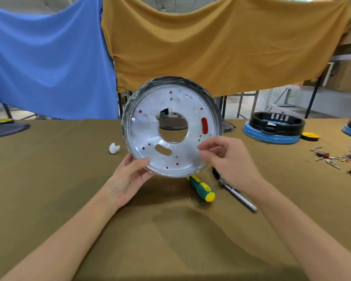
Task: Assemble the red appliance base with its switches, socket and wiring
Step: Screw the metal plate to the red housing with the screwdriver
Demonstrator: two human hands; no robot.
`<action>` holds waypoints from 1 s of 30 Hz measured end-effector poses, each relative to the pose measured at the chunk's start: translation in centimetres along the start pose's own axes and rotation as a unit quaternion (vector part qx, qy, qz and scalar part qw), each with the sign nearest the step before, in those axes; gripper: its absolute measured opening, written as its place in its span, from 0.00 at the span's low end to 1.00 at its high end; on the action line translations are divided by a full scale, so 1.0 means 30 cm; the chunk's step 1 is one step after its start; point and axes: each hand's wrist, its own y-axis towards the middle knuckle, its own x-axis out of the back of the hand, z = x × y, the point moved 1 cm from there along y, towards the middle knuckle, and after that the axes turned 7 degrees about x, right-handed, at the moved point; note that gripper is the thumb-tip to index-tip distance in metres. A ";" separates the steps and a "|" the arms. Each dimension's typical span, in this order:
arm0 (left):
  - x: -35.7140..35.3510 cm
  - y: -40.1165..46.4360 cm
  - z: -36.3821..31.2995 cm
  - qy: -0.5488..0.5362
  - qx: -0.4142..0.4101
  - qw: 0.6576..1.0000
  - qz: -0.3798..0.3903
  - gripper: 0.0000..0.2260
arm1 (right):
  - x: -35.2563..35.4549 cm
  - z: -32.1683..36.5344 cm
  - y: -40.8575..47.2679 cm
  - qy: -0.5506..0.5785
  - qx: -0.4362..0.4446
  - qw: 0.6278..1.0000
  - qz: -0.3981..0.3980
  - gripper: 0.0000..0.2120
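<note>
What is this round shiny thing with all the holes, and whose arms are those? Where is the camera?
The camera sits on a person's head and looks down, so the two arms you see are that person's own. There is no robot here.

The left hand holds the lower edge of a round silver metal plate, tilted up to face the camera. It has one big hole in the middle and many small ones; red shows through some of them. The right hand is at the plate's right edge, fingers curled; whether it grips is hard to tell.

On the brown table lie a green and yellow screwdriver, a thin metal tool, a small white lump, a black ring on a blue base, and little parts far right.
</note>
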 end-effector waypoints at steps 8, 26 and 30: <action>-0.021 0.015 0.001 0.016 -0.005 1.000 0.000 0.28 | -0.203 -0.014 0.068 0.009 0.092 0.995 0.028 0.09; -0.057 0.014 0.019 0.052 -0.025 0.998 -0.014 0.29 | -0.181 -0.091 0.068 -0.003 0.072 0.994 0.079 0.10; -0.063 0.012 0.022 0.052 -0.027 0.998 -0.019 0.29 | -0.177 -0.086 0.067 -0.007 0.078 0.993 0.088 0.09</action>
